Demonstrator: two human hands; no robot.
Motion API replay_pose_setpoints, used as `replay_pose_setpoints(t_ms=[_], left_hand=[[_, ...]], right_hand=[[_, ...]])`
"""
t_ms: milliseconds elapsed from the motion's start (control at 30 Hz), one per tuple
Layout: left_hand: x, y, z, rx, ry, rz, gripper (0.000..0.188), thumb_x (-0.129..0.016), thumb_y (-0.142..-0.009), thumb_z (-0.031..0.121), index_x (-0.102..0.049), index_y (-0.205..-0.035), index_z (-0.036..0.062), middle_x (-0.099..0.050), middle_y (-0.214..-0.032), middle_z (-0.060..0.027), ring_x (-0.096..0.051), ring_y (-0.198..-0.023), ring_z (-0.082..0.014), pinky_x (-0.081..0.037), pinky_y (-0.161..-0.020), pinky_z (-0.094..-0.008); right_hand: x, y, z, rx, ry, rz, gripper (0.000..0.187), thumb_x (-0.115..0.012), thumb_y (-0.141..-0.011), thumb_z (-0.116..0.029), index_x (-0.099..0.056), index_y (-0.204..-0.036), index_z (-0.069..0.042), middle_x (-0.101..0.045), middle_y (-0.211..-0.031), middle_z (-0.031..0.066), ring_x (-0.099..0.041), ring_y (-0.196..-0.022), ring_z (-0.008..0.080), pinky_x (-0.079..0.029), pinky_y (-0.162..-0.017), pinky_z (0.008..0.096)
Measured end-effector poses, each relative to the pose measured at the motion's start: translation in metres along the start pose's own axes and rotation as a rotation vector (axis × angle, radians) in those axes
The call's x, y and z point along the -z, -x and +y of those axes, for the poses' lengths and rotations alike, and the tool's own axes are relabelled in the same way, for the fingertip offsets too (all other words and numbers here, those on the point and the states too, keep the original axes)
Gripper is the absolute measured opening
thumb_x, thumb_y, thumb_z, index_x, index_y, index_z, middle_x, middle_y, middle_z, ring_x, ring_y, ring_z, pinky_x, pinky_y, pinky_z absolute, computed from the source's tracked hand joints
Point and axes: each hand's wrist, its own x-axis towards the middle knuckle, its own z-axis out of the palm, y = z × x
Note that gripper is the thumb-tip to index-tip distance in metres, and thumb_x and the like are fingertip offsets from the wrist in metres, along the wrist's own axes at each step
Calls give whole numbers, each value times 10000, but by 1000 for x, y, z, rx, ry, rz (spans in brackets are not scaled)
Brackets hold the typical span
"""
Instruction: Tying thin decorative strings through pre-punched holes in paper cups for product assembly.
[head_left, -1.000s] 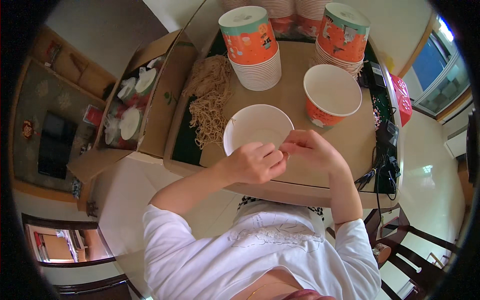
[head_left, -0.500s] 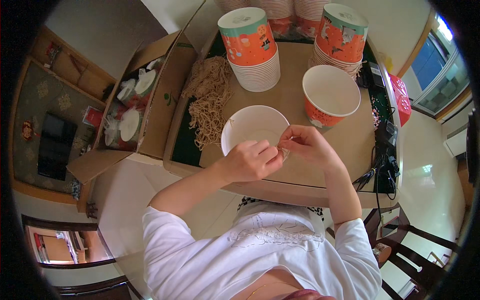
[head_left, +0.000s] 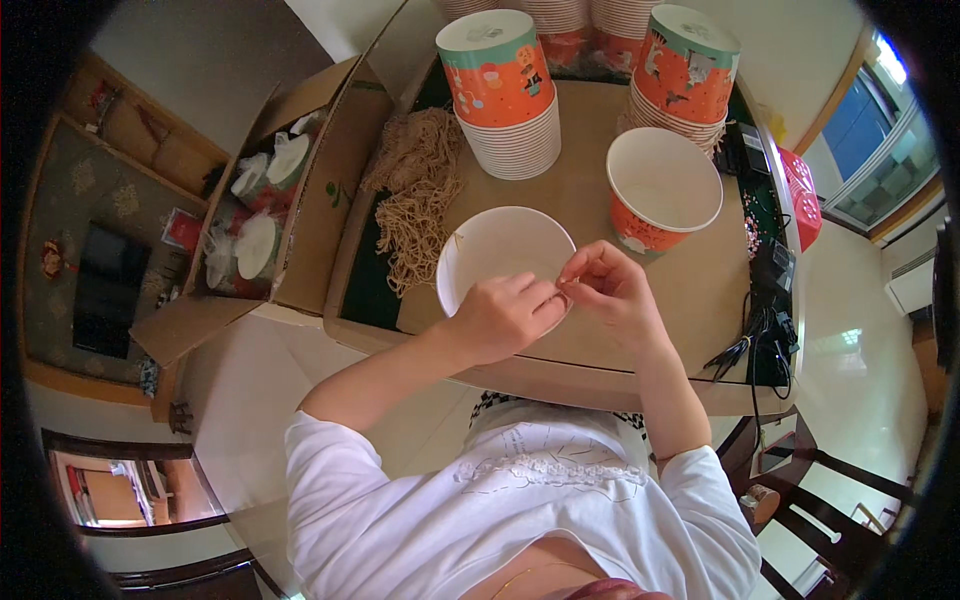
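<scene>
Here, pinched tight with the left hand (head_left: 505, 315) and the right hand (head_left: 612, 290), fingertips (head_left: 562, 292) meeting over the near rim of the white bowl (head_left: 498, 245). Closed almost to nothing on both sides; possibly gripping something very fine, a single strand perhaps, but too small to tell for sure. Resting just under and beyond the pinch, that bowl looks bare inside. Likely trouble from here: pulling the two pinches apart too sharply and snapping or dropping whatever thin bit sits between them. Pressing down on the rim below the grip could also tip the light bowl toward the table edge (head_left: 560, 375), close behind the wrists. Beyond the grip and to its left, risks dragging a sleeve or forearm through the loose noodle pile (head_left: 420, 200) and scattering it. Beyond and to its right, could knock the open orange cup (head_left: 662, 190) with a quick swing of the right elbow. Farther off still, two tall cup stacks (head_left: 505, 95), easily toppled by a careless reach.
</scene>
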Motion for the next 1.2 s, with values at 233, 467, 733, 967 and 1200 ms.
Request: replay_pose_setpoints(t_ms=[233,467,733,967,1200], left_hand=[[4,0,7,610,665,-52,106,-691,-749,64,-616,-808,112,-555,-785,-37,-613,-674,-189,-485,-552,-302],[11,8,-4,294,296,-130,128,-700,-740,58,-585,-776,101,-519,-747,-20,-588,-635,-183,-481,-525,-313],[5,10,-4,147,46,15,76,-684,-730,116,-642,-786,149,-463,-740,16,-546,-681,-124,-462,-485,-265],[8,-1,-2,79,-90,9,217,-707,-731,160,-697,-943,205,-430,-711,41,-516,-649,-92,-442,-479,-232],[1,-2,-4,36,-48,16,77,-699,-732,142,-656,-795,153,-441,-717,31,-515,-646,-100,-461,-491,-238]], right_hand=[[-9,14,24,123,17,150,193,-584,-858,60,-535,-1017,-37,-601,-918,1,-578,-821,59,-452,-690,194],[-8,8,25,140,18,232,200,-593,-858,55,-528,-1027,-30,-589,-921,8,-589,-839,65,-463,-706,198],[-8,4,23,126,58,229,212,-585,-862,59,-524,-1042,-34,-575,-887,-2,-566,-786,47,-443,-660,179],[-6,0,20,101,182,251,239,-575,-861,63,-524,-1066,-48,-572,-835,-2,-502,-691,28,-408,-602,180],[-8,-2,15,103,212,257,250,-596,-855,48,-525,-1072,-52,-596,-825,4,-499,-665,21,-403,-573,175]])
